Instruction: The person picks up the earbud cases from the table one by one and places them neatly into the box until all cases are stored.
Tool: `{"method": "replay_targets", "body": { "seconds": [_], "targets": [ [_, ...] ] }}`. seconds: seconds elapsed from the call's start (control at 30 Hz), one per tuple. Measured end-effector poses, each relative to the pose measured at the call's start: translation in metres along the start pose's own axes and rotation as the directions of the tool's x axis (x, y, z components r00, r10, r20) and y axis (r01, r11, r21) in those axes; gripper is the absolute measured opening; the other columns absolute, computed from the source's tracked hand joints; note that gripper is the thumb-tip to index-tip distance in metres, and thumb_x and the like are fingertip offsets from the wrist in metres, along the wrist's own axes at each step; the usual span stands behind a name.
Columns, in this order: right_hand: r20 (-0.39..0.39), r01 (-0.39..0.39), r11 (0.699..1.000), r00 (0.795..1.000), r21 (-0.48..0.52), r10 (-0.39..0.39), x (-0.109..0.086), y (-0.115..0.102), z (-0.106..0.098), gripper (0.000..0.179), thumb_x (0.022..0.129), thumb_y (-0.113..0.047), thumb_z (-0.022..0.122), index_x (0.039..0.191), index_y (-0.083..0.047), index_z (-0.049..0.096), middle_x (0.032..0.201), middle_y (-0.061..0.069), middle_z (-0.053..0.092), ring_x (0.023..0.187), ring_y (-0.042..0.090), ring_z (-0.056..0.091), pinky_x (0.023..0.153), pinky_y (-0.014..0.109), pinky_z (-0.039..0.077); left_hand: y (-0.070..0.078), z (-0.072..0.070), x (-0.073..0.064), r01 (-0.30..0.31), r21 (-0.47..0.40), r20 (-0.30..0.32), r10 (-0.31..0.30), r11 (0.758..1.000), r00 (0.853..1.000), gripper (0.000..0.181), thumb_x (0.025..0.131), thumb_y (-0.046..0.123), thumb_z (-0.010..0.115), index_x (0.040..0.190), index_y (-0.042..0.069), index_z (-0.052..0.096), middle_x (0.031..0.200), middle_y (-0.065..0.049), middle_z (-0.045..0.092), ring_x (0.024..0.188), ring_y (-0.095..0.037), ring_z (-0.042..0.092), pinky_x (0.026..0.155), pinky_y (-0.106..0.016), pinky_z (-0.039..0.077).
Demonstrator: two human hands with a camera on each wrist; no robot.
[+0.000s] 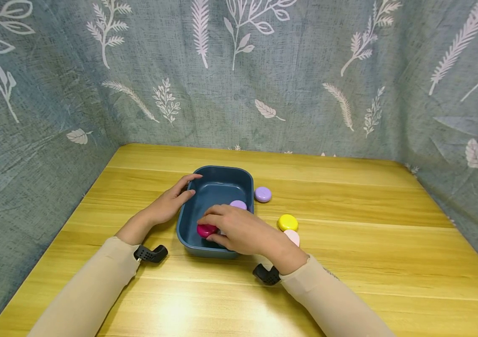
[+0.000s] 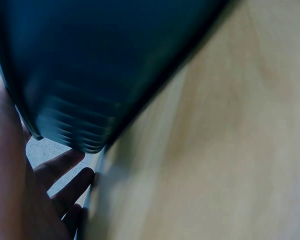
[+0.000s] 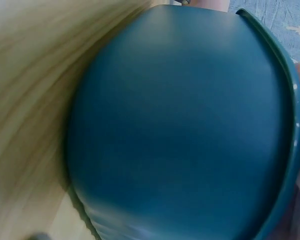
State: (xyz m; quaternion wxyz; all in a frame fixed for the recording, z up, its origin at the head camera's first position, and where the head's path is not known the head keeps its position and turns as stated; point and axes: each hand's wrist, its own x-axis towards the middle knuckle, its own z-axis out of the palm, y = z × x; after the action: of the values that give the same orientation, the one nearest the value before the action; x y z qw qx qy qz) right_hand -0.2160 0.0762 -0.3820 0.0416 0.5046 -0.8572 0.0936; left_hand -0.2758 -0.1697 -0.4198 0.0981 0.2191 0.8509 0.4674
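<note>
A dark blue rectangular box (image 1: pixel 215 252) with rounded corners sits on the table. Inside it, my right hand (image 1: pixel 243 229) pinches a glossy magenta round disc (image 1: pixel 206 230) between thumb and fingers, near the box's front left. A lavender disc (image 1: pixel 238 204) lies in the box behind that hand; part of a pale piece shows under the fingers. My left hand (image 1: pixel 167 203) rests at the box's left rim, fingers fairly straight. In the left wrist view its fingers (image 2: pixel 65 167) lie along the outer wall. The box's side (image 3: pixel 180 120) fills most of the right wrist view, hiding the discs.
Right of the box lie another lavender disc (image 1: pixel 263 194), a yellow disc (image 1: pixel 287 223) and a pale pink disc (image 1: pixel 292 237), the last partly behind my right wrist. A patterned grey-blue curtain (image 1: pixel 222 93) borders the wooden table (image 1: pixel 369 243) at the back and sides.
</note>
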Motion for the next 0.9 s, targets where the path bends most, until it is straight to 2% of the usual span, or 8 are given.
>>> {"method": "replay_targets", "body": {
  "seconds": [0.17, 0.43, 0.57, 0.73, 0.9],
  "targets": [
    [0.004, 0.002, 1.000, 1.000, 0.014, -0.002, 0.0003, 0.0002, 0.0018, 0.035, 0.093, -0.030, 0.065, 0.127, -0.020, 0.062, 0.126, -0.005, 0.058, 0.116, 0.009, 0.054, 0.099, 0.026, 0.047, 0.0071, -0.0008, -0.0037, -0.004, 0.013, 0.002, 0.004, 1.000, 1.000, 0.047, 0.106, 0.033, 0.036, 0.152, 0.027, 0.026, 0.160, -0.002, 0.022, 0.146, -0.031, 0.025, 0.115, -0.057, 0.025],
    [0.027, -0.002, 1.000, 1.000, 0.020, 0.001, 0.0011, 0.0004, 0.0032, 0.035, 0.094, -0.030, 0.064, 0.128, -0.021, 0.062, 0.127, -0.005, 0.058, 0.115, 0.009, 0.055, 0.097, 0.026, 0.048, 0.0064, -0.0016, -0.0028, -0.012, -0.023, 0.006, 0.012, 1.000, 1.000, 0.048, 0.106, 0.035, 0.036, 0.152, 0.028, 0.026, 0.160, -0.001, 0.022, 0.147, -0.031, 0.023, 0.115, -0.057, 0.024],
    [0.030, -0.008, 0.999, 1.000, 0.043, 0.007, 0.0005, 0.0007, 0.0039, 0.035, 0.094, -0.028, 0.065, 0.128, -0.021, 0.062, 0.127, -0.006, 0.058, 0.116, 0.008, 0.055, 0.098, 0.026, 0.048, 0.0077, -0.0017, -0.0031, -0.015, -0.012, 0.004, 0.015, 1.000, 1.000, 0.049, 0.105, 0.038, 0.036, 0.152, 0.028, 0.026, 0.160, -0.002, 0.022, 0.147, -0.031, 0.023, 0.115, -0.058, 0.024],
    [0.043, -0.021, 0.997, 0.999, 0.071, 0.018, -0.0001, 0.0003, 0.0041, 0.035, 0.093, -0.026, 0.065, 0.128, -0.021, 0.061, 0.129, -0.006, 0.058, 0.117, 0.008, 0.056, 0.099, 0.025, 0.047, 0.0085, -0.0016, -0.0037, -0.018, 0.005, -0.001, 0.018, 1.000, 1.000, 0.047, 0.106, 0.034, 0.037, 0.152, 0.027, 0.026, 0.160, -0.003, 0.021, 0.147, -0.032, 0.023, 0.115, -0.058, 0.024],
    [0.050, -0.022, 0.996, 0.999, 0.089, 0.017, 0.0012, 0.0006, 0.0051, 0.036, 0.093, -0.024, 0.066, 0.129, -0.021, 0.061, 0.129, -0.006, 0.058, 0.118, 0.008, 0.056, 0.099, 0.025, 0.048, 0.0078, -0.0021, -0.0028, -0.019, -0.011, 0.003, 0.019, 1.000, 1.000, 0.048, 0.106, 0.033, 0.036, 0.152, 0.026, 0.026, 0.160, -0.003, 0.021, 0.147, -0.032, 0.022, 0.115, -0.058, 0.024]
  ]
}}
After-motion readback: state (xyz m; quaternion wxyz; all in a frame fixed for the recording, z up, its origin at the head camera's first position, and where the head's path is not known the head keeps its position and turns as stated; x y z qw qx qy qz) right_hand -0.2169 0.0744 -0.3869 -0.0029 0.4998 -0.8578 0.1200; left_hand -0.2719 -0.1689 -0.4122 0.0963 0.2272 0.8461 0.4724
